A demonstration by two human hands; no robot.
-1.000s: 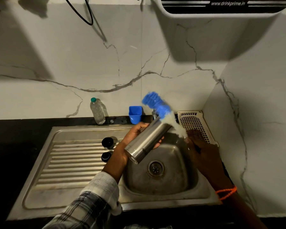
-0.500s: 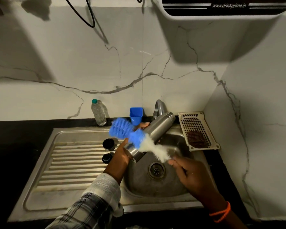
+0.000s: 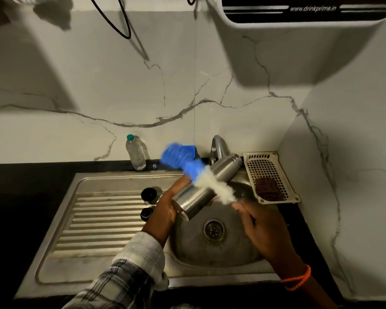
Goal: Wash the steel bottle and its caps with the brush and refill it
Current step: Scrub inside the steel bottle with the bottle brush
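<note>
the left hand curls round the base end of the smooth steel bottle, tilted over the round sink basin. the right hand grips the handle of one brush, its blurred blue and white fluffy bristles lying across the bottle. two black round caps sit on the ribbed steel drainboard. one clear plastic bottle stands on the dark surface.

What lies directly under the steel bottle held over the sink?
Under the tilted steel bottle is the round steel sink basin, with its drain below the bottle's base end. The left hand grips the bottle and hides part of its underside.
</note>
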